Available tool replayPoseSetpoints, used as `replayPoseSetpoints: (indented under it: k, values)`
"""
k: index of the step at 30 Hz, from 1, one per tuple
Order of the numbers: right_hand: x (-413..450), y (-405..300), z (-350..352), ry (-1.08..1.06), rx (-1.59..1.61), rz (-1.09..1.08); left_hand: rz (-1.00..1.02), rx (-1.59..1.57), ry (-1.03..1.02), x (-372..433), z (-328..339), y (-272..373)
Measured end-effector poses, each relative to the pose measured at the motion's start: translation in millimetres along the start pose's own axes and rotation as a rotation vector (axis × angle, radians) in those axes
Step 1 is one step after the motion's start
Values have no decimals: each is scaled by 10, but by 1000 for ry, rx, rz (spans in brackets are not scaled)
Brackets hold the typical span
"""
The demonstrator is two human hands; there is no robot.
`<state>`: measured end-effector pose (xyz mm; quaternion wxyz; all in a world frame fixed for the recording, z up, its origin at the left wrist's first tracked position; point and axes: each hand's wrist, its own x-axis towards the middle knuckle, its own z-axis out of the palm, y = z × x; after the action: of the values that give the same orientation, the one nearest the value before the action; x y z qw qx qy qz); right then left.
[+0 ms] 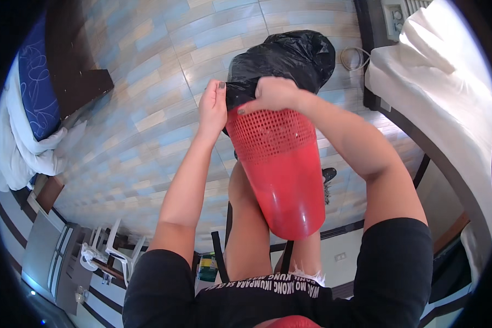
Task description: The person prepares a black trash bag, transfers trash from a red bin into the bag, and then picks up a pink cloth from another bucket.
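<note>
A red plastic waste bin [287,188] lies tilted over my legs, its base towards me and its mouth pointing away. Its upper wall is a mesh of small holes; the lower wall is solid. A black plastic garbage bag [287,57] spreads out beyond the mouth, bunched and puffed over the floor. My left hand [214,107] pinches the bag at the left edge of the rim. Across the rim, my right hand [275,95] grips the bag, its thumb against the bin's mesh. The bag hides the bin's opening.
Tiled floor [147,74] in pale blue and beige runs ahead and left. A bed with white sheets [430,86] stands at the right, a coiled cable [351,58] near its corner. Left are a dark wooden frame [82,92], blue bedding [39,86] and a white chair [123,250].
</note>
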<state>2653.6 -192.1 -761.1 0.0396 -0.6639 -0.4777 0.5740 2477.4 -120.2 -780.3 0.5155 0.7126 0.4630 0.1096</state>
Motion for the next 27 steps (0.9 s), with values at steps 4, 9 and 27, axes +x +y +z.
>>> replayPoseSetpoints:
  k: [4,9,27]
  values:
    - [61,116,-30,-119,-34,87,29,-108,37,-23,-31,-54]
    - [-215,9,252,-197,-112,82,14,-224,-103,-30,113,22]
    - [-1662,278,1165,173,-271,-440,234,412,-185,-168,382,-15]
